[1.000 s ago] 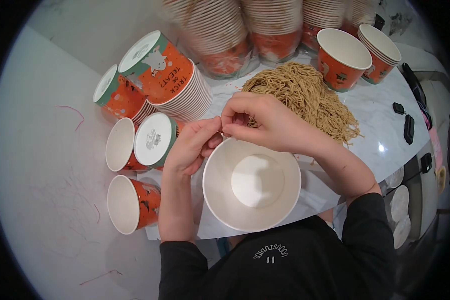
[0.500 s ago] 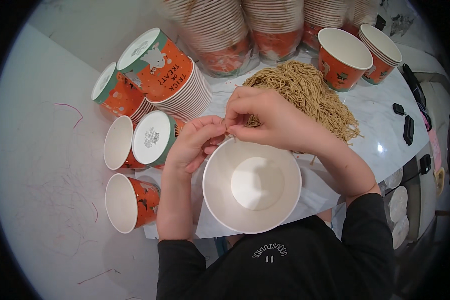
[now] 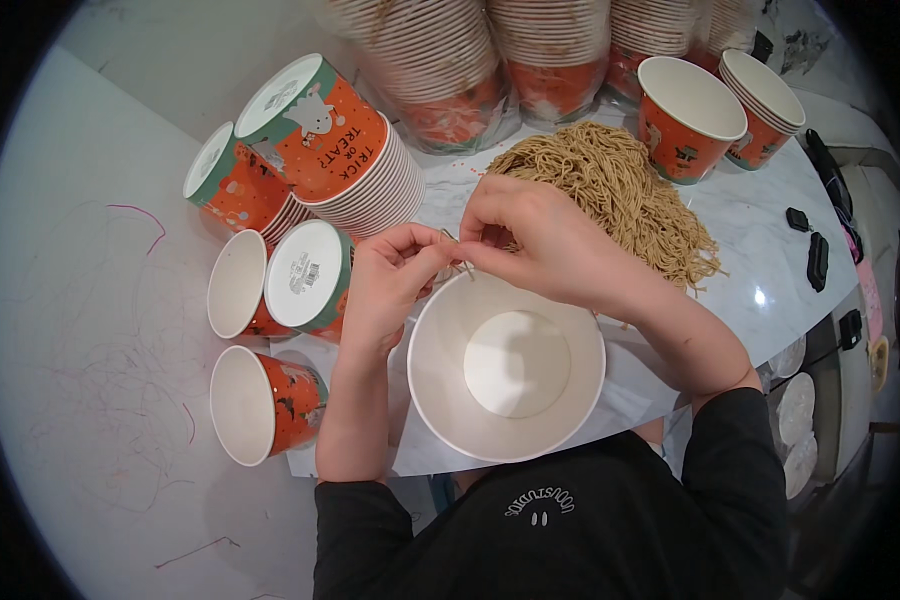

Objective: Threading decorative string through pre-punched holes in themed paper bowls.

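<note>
A large white-lined paper bucket stands with its mouth up at the table's near edge, against my body, and nothing shows inside it. Over its far rim, my left hand pinches a short piece of tan cord between thumb and forefinger. My right hand meets it there, thumb and fingertips closed on the same cord. How the cord runs between the fingertips is partly hidden, and I cannot tell whether it passes through the bucket. Just beyond my right hand lies a heap of tan cords.
Upturned stacks of orange and green buckets stand at the left, with single buckets lying tipped nearby. Wrapped bucket stacks line the back. An upright orange bucket is at the far right, near small black objects.
Both hands have shifted slightly, the right one a little to the right. A cord end now shows below the fingertips. The bucket has barely moved.
</note>
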A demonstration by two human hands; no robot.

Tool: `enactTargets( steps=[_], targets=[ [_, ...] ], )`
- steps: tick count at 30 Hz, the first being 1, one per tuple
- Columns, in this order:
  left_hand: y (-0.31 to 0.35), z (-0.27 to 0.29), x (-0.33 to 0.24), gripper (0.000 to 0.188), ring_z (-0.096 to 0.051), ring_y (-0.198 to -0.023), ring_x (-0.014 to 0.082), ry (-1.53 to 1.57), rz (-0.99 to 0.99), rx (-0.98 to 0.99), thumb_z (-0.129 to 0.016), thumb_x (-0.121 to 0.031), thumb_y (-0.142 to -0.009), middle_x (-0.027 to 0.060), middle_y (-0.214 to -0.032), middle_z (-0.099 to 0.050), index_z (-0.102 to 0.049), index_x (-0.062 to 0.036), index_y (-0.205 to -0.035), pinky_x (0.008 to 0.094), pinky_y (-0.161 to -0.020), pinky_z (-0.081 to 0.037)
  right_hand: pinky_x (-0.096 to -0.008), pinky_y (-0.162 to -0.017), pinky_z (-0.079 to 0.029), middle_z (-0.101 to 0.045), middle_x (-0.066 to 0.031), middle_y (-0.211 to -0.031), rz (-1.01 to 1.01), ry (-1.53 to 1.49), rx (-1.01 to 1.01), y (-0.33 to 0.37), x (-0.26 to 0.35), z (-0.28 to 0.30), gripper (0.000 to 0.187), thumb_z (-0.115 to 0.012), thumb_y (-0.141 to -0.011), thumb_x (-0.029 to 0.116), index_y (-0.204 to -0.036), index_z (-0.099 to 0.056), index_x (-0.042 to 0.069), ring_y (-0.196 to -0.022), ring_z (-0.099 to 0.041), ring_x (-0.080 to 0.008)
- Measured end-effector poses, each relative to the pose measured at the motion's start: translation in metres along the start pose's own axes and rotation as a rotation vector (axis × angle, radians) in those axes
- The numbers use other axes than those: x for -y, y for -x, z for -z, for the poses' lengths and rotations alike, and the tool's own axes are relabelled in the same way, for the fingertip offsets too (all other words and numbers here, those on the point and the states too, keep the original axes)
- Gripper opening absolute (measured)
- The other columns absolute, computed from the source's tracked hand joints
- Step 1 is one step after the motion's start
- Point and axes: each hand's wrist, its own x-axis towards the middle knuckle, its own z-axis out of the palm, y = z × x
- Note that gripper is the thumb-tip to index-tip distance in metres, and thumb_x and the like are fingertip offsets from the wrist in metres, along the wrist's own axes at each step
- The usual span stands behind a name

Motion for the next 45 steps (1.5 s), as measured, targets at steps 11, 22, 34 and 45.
enactTargets(
  steps=[11, 22, 34, 45],
  targets=[
    [0.003, -0.018, -0.001, 0.008, -0.059, -0.070, 0.0011, 0.005, -0.156, -0.146, -0.067, 0.004, -0.088, -0.0001, -0.086, -0.068, -0.068, 0.0025, -0.095, 0.0167, -0.064, -0.046, -0.0393, -0.073, -0.052, -0.059, -0.0154, -0.095, 0.068, -0.007, -0.018, 0.000, -0.007, -0.006, 0.013, -0.066, -0.090, 0.008, -0.095, -0.061, -0.003, -0.083, -0.063, -0.0315],
    [-0.001, -0.024, 0.006, 0.010, -0.060, -0.075, 0.0012, -0.011, -0.264, -0.137, -0.066, 0.007, -0.090, 0.0010, -0.092, -0.066, -0.063, 0.0024, -0.099, 0.0157, -0.065, -0.046, -0.0333, -0.073, -0.053, -0.059, -0.0125, -0.094, 0.052, -0.048, -0.086, -0.004, -0.017, -0.010, 0.010, -0.066, -0.092, 0.005, -0.096, -0.061, -0.003, -0.081, -0.064, -0.0235],
    [-0.002, -0.020, 0.005, 0.010, -0.058, -0.072, 0.0002, 0.024, -0.188, -0.115, -0.068, 0.005, -0.092, 0.0001, -0.091, -0.066, -0.064, 0.0017, -0.101, 0.0152, -0.062, -0.044, -0.0285, -0.066, -0.051, -0.061, -0.0082, -0.089, -0.029, -0.152, -0.077, -0.006, -0.021, -0.009, 0.010, -0.068, -0.091, 0.005, -0.095, -0.064, -0.003, -0.073, -0.064, -0.0142],
    [-0.003, -0.020, 0.007, 0.010, -0.059, -0.070, -0.0004, 0.023, -0.214, -0.122, -0.070, 0.005, -0.091, 0.0007, -0.090, -0.068, -0.064, 0.0028, -0.099, 0.0146, -0.060, -0.045, -0.0292, -0.065, -0.051, -0.063, -0.0074, -0.083, -0.033, -0.101, -0.048, -0.005, -0.021, -0.011, 0.011, -0.067, -0.090, 0.007, -0.094, -0.066, -0.004, -0.071, -0.062, -0.0137]
  ],
)
